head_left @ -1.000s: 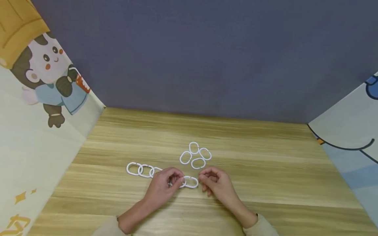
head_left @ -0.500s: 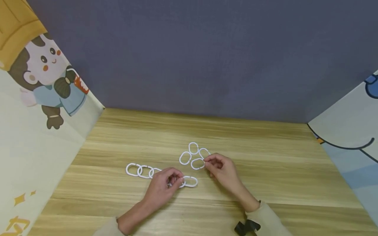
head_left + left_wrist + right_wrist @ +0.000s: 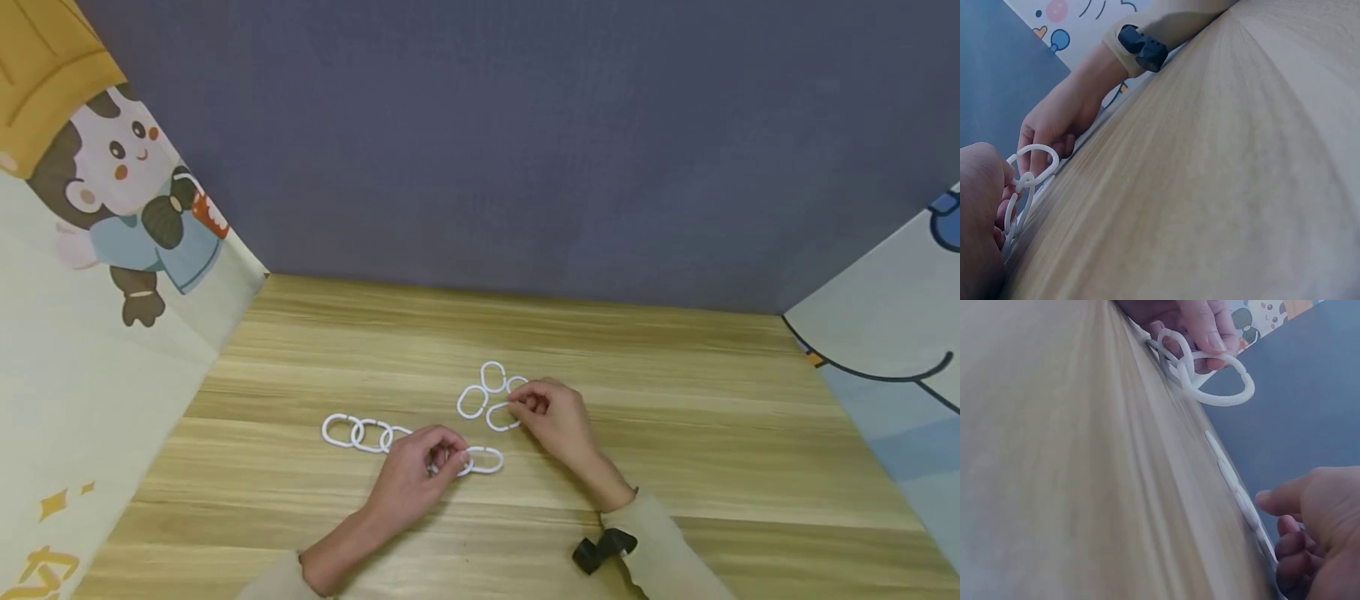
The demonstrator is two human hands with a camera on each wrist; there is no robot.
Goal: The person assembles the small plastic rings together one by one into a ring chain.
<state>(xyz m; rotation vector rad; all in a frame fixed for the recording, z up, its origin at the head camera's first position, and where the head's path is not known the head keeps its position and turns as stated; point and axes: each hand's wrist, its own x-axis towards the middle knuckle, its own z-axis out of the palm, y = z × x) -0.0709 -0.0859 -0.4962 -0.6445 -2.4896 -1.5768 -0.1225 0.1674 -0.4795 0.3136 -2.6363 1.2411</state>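
A chain of white plastic C-shaped links [image 3: 324, 428] runs left to right along the wooden table. My left hand [image 3: 414, 467] pinches it near its right end and covers its middle part. In the right wrist view the end link [image 3: 1229, 401] sticks out past the left fingertips, raised off the tabletop. Farther back lie several loose white links, grouped close together. My right hand [image 3: 557, 421] reaches over them from the right, fingertips at the edge of the nearest loose link [image 3: 489, 417] and partly hiding the one behind. The right wrist view shows its thumb and fingers apart.
The wooden tabletop [image 3: 712, 433] ends at a dark blue-grey back panel [image 3: 510, 150]. Cartoon-printed panels stand on the left [image 3: 195, 325] and right [image 3: 862, 333]. A small black camera [image 3: 603, 548] is strapped to the right wrist.
My right hand has moved from beside the chain's right end back to the loose links, then slightly left over them. The left hand and the chain have stayed put.
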